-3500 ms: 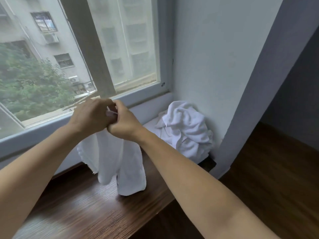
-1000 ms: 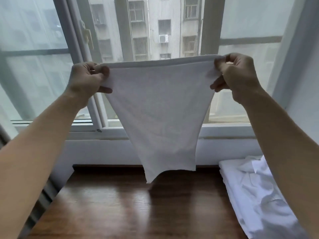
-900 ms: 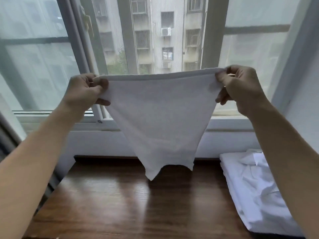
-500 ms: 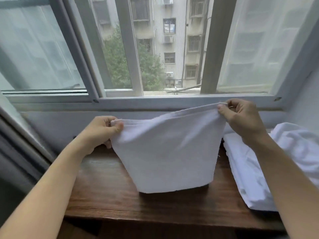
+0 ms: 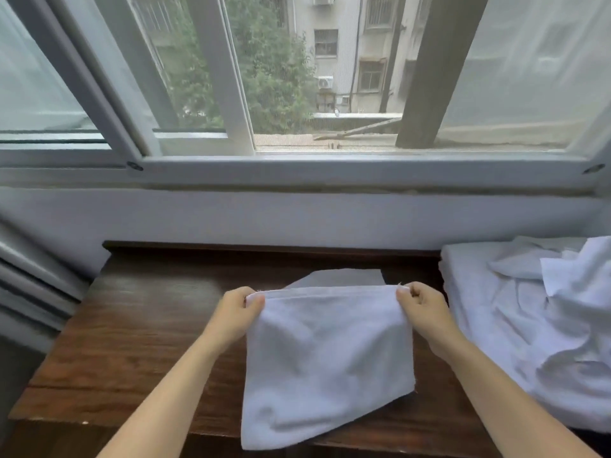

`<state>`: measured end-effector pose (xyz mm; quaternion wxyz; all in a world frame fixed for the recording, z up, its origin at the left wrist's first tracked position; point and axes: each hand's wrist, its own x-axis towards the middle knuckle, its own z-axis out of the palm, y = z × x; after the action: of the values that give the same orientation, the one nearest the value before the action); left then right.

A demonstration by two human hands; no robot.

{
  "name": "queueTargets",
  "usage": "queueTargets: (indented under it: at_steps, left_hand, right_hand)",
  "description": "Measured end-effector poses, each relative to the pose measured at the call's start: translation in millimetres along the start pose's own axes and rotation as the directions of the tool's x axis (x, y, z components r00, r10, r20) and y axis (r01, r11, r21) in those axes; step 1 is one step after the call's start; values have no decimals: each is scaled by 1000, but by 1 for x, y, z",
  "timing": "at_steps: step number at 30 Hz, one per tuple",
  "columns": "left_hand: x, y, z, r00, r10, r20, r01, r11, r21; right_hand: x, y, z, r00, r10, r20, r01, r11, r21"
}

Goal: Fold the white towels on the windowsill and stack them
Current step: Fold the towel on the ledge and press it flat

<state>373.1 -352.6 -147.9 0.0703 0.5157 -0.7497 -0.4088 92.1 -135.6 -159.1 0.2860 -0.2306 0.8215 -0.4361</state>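
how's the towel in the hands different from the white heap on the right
The towel is pinched at its top corners by the left hand and right hand; the heap lies untouched. The towel is spread smooth, doubled along its top edge; the heap is crumpled and creased. The towel's lower corner hangs past the windowsill front; the heap sits against the back wall. Both are white cloth on the same dark wood.
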Motion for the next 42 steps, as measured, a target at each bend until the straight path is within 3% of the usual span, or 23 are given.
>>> queueTargets:
  at_steps: [4,8,12,15,17,20,24,27,30,34,37,42]
  left_hand:
    - [54,-19,41,988,-151,-34,146,983,-114]
    - [85,-45,71,945,-323,-42,319,944,-88]
    - [90,-42,75,912,-398,-97,372,904,-212]
    - [96,-33,68,871,-489,42,460,786,-412]
    - [104,-32,58,797,-579,172,583,663,-469]
    - [112,-44,46,727,-591,350,683,568,-460]
    - [108,-58,34,655,-541,528,753,526,-396]
    - [102,-54,34,613,-528,588,788,465,-404]
    - [105,-52,45,688,-546,479,721,440,-534]
    - [101,-46,53,833,-480,276,522,513,-681]
    - [88,-42,54,949,-290,125,295,669,-683]
    - [98,-44,55,957,-277,83,271,760,-590]
  right_hand:
    - [60,1,28,999,15,30,-15,1000,-17]
    - [110,9,58,993,111,33,-107,988,-108]
    - [143,17,79,983,168,-69,-180,953,-246]
    - [160,17,85,961,268,-73,-278,929,-243]
    - [164,16,86,942,332,-48,-335,920,-202]
    - [167,8,84,910,414,7,-411,905,-113]
    - [170,-3,75,786,602,141,-586,798,-144]
    - [169,-2,75,804,568,176,-564,822,-76]
    - [164,1,77,912,397,107,-404,913,55]
    - [162,16,79,966,255,45,-258,962,89]
    - [163,32,77,972,233,-40,-233,972,22]
    - [163,49,71,948,314,-58,-312,949,45]
